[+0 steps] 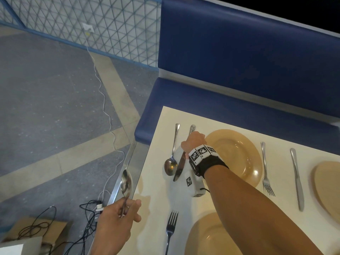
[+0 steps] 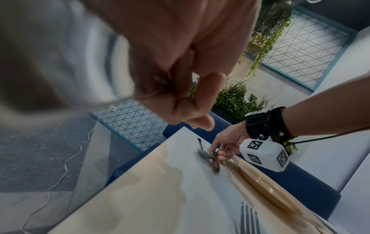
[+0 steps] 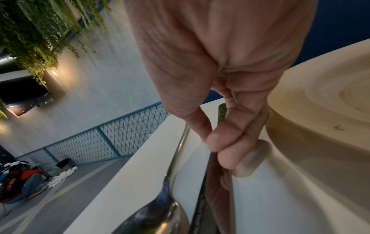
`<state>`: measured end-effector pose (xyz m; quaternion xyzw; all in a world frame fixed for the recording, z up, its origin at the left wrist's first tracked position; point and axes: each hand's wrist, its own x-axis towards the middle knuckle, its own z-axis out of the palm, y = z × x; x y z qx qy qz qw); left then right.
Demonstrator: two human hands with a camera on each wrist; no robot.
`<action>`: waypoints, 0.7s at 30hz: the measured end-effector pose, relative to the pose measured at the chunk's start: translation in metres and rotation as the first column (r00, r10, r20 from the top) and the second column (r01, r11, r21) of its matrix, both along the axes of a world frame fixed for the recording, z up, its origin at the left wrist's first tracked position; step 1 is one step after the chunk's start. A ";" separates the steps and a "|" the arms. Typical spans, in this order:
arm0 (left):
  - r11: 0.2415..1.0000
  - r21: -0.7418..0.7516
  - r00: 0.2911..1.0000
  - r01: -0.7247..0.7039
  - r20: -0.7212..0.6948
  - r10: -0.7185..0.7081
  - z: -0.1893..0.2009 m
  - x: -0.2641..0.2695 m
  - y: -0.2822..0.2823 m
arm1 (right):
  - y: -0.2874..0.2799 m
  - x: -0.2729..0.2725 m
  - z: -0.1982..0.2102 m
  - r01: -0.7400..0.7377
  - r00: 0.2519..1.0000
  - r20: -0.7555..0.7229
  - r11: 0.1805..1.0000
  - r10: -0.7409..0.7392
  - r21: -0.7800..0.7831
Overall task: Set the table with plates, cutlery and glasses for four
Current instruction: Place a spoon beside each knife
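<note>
Steel knife [image 1: 181, 163] pinched at handle by right hand [image 1: 193, 142], beside laid spoon [image 1: 172, 153] and tan plate [image 1: 237, 157]. Left hand [image 1: 117, 219] grips 2nd spoon [image 1: 126, 184] off table [image 1: 156, 190] edge.

A blue padded bench [image 1: 239, 67] runs along the far side of the cream table [image 1: 156, 190]. Beyond it the grey speckled floor [image 1: 46, 89] carries pale beige stripes, and a blue-framed lattice screen [image 1: 92, 19] closes it off. A white cable [image 1: 103, 100] snakes down from a wall socket [image 1: 88, 27]. Trailing green plants [image 3: 40, 31] hang beside a warm wall lamp [image 3: 53, 72].
</note>
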<state>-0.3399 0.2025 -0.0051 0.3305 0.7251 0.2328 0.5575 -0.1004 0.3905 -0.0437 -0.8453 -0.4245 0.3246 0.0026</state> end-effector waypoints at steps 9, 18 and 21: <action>1.000 -0.007 1.000 0.022 -0.010 -0.022 0.002 0.000 -0.001 | -0.001 0.003 -0.001 -0.020 1.000 -0.004 1.000 0.020 -0.002; 1.000 -0.006 1.000 0.008 -0.011 -0.008 0.001 0.000 -0.001 | -0.002 0.005 -0.004 -0.072 0.997 0.028 0.997 0.073 -0.034; 1.000 -0.006 1.000 0.008 -0.012 -0.008 0.000 -0.001 -0.001 | -0.001 0.006 -0.005 -0.092 0.995 0.039 0.995 0.094 -0.042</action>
